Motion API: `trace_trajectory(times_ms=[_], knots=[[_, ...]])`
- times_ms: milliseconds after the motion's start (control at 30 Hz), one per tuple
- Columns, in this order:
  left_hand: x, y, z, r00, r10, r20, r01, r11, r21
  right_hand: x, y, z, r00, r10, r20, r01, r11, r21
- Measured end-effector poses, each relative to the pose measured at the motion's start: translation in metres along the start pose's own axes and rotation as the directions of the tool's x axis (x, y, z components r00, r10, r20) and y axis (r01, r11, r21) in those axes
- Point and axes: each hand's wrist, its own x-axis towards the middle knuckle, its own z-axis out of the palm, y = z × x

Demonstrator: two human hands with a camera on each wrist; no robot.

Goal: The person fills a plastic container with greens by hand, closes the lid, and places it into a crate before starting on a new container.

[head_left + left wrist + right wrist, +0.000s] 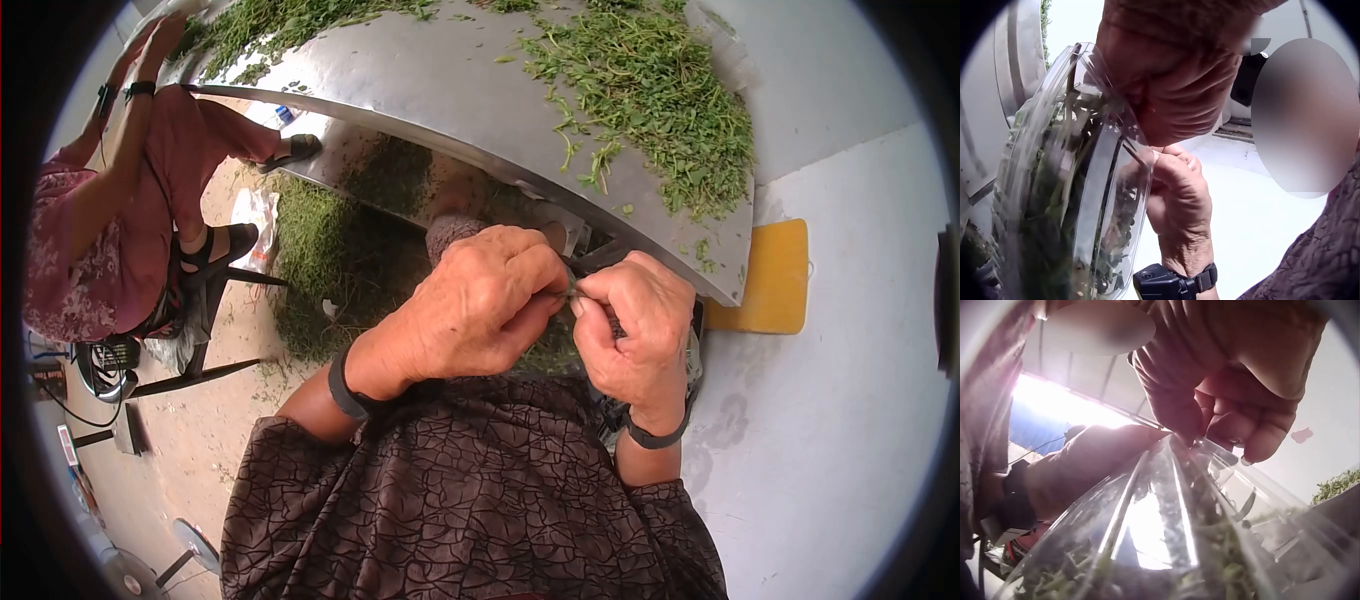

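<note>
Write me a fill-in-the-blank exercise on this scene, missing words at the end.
1. A heap of leafy green stems lies on a long table surfaced in shiny ______.
2. The rectangular, round-cornered board is coloured ______.
3. The person's left hand and right hand each have a black band around the ______.
4. Up close, greens show through transparent packaging made of ______.

Missing words: metal; yellow; wrist; plastic.

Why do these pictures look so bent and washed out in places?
Head view: the metal table curves and corners go black, probably from a wide lens; pale sheen on the metal. Left wrist view: white background blown out, left hand in shadow. Right wrist view: hazy, with glare on the clear plastic.
</note>
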Motion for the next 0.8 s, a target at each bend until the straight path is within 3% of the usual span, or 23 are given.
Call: trace_trajectory(times_ms=[167, 267, 333, 433, 567, 800], knots=[[-0.0008, -0.0023, 0.0014, 0.999, 0.025, -0.036, -0.025, 0.999, 0.023, 0.0008, -0.0003, 0.002, 1.0, -0.004, 0.0, 0.004, 0.999, -0.034], [-0.003, -0.0058, -0.0003, 0.999, 0.0, -0.043, -0.001, 1.0, -0.031, -0.0017, 0.0018, 0.0048, 0.998, 0.049, -0.042, -0.047, 0.997, 0.06], [-0.0049, -0.0061, -0.0017, 0.999, 0.029, -0.031, -0.029, 0.999, 0.025, -0.0014, -0.0021, 0.0016, 0.973, 0.225, 0.04, -0.229, 0.958, 0.171], [-0.0065, -0.0067, -0.0011, 0.997, 0.052, -0.06, -0.049, 0.997, 0.055, -0.002, 0.0018, 0.0006, 0.984, 0.17, 0.057, -0.177, 0.972, 0.157], [-0.0063, -0.006, -0.0008, 0.997, 0.054, -0.06, -0.05, 0.996, 0.073, -0.0022, 0.0002, 0.0003, 0.977, 0.199, 0.073, -0.208, 0.969, 0.136], [-0.0035, -0.0011, -0.0056, 0.995, -0.073, 0.062, 0.072, 0.997, 0.021, -0.0031, -0.0027, 0.0033, 0.988, 0.142, 0.056, -0.147, 0.986, 0.083]])
